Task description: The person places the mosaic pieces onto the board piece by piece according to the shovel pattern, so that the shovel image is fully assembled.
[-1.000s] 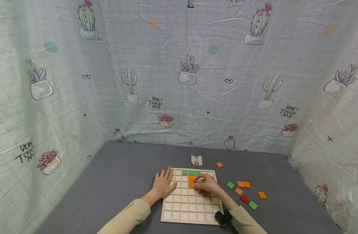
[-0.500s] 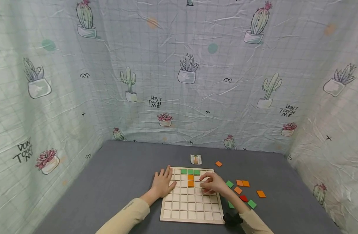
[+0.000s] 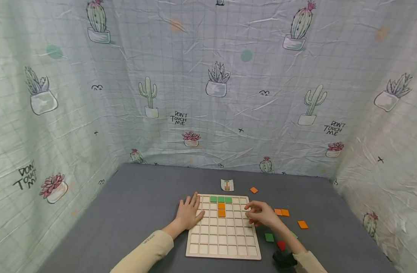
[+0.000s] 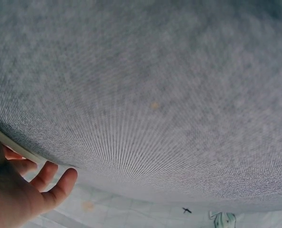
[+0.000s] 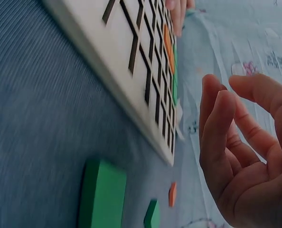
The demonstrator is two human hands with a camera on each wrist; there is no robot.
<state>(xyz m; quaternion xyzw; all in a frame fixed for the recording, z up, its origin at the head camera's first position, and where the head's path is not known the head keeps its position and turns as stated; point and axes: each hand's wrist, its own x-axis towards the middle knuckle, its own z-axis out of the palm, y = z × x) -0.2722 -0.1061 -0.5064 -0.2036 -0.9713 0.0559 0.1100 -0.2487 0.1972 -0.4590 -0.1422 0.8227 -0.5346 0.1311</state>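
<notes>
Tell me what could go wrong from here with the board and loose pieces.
If the right hand dips for a piece, the black device on its wrist could brush the flat red piece, which shows close to it in the head view.

The left hand rests at the left edge of the pale wooden grid board; a push might shift it and perhaps unsettle the orange square tiles set in it.

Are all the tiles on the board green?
No, the board holds three green tiles and also two orange tiles.
</notes>
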